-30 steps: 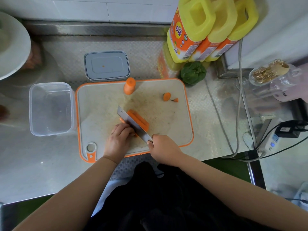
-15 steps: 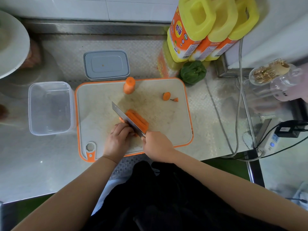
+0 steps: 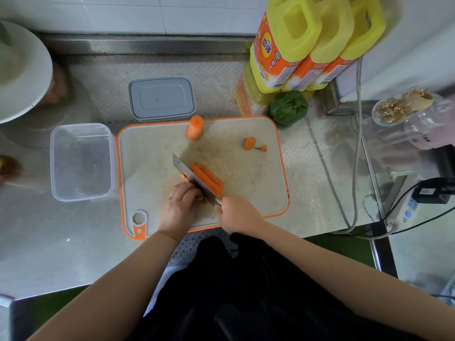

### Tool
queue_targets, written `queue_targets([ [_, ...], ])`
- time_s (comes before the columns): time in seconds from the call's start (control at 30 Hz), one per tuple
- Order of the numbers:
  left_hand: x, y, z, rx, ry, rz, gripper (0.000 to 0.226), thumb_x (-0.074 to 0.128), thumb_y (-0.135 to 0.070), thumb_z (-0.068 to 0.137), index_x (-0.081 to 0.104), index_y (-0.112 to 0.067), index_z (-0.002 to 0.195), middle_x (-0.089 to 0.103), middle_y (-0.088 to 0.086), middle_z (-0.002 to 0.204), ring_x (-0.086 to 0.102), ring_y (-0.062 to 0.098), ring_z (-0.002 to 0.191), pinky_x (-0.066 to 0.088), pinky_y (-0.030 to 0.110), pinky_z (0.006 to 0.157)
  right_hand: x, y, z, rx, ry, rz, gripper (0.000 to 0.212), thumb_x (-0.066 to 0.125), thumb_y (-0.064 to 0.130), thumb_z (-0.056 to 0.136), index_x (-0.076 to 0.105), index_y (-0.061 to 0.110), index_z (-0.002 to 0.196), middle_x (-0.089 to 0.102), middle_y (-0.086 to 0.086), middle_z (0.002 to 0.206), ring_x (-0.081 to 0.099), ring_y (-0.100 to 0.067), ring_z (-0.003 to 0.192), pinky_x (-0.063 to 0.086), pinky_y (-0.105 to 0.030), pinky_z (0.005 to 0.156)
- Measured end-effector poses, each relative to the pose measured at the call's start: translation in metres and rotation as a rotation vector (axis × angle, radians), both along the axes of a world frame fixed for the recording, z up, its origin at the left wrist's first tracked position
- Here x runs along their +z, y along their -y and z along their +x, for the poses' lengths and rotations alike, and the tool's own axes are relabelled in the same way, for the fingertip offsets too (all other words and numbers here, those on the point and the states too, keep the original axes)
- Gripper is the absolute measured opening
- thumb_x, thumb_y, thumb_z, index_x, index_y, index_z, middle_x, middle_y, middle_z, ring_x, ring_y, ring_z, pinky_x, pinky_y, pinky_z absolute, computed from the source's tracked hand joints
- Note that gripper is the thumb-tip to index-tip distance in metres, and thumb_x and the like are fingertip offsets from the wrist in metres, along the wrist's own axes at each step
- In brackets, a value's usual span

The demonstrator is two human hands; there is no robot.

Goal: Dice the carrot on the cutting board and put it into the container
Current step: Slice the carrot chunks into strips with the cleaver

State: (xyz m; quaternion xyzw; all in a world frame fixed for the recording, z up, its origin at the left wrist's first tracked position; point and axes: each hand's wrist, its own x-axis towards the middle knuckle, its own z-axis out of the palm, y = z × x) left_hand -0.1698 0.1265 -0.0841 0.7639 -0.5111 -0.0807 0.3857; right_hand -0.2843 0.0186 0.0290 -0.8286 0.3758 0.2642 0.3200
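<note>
**Knife set into the carrot strips, container empty beside the board**

Your right hand (image 3: 237, 214) grips the handle of the knife (image 3: 194, 179), fingers wrapped round it, and the blade runs diagonally away from you across the cutting board (image 3: 246, 193). Your left hand (image 3: 181, 205) sits just left of the blade with its fingers curled down onto the near end of the carrot strips (image 3: 209, 179), pinning them to the board. The strips lie side by side, mostly on the right of the blade.

A carrot stub (image 3: 195, 127) stands at the board's far edge, and two small carrot offcuts (image 3: 253, 144) lie toward its far right corner. The clear container (image 3: 81, 162) sits just beside the board's left edge with no carrot in it. Its grey lid (image 3: 162, 98) lies behind the board, and a green pepper (image 3: 288, 107) rests near the yellow bottles (image 3: 307, 43).
</note>
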Motion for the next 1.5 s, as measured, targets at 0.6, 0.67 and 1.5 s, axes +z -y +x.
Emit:
queue_targets([
  [0.6, 0.003, 0.001, -0.001, 0.002, 0.010, 0.003, 0.019, 0.054, -0.013, 0.086, 0.069, -0.003, 0.079, 0.059, 0.001, 0.096, 0.053, 0.022, 0.089, 0.045, 0.032, 0.075, -0.007, -0.011, 0.002, -0.108, 0.008, -0.025, 0.033, 0.037, 0.031, 0.102, 0.055, 0.004, 0.109, 0.064, -0.014, 0.107, 0.061, -0.032, 0.100, 0.047, -0.037, 0.083],
  [0.67, 0.003, 0.001, -0.001, 0.003, 0.015, 0.003, 0.020, 0.054, -0.014, 0.086, 0.069, -0.003, 0.079, 0.059, 0.001, 0.096, 0.053, 0.022, 0.089, 0.045, 0.032, 0.075, -0.004, -0.011, -0.001, -0.079, -0.001, -0.034, 0.034, 0.035, 0.031, 0.102, 0.055, 0.004, 0.110, 0.063, -0.014, 0.109, 0.061, -0.030, 0.102, 0.047, -0.035, 0.084],
  [1.5, -0.002, -0.001, -0.001, -0.032, 0.056, 0.018, 0.017, 0.052, -0.010, 0.079, 0.067, -0.008, 0.087, 0.052, -0.004, 0.103, 0.052, 0.021, 0.092, 0.052, 0.035, 0.070, 0.005, -0.005, -0.019, -0.146, 0.067, -0.045, 0.037, 0.040, 0.032, 0.101, 0.056, -0.001, 0.100, 0.064, -0.020, 0.102, 0.059, -0.035, 0.097, 0.041, -0.038, 0.076],
])
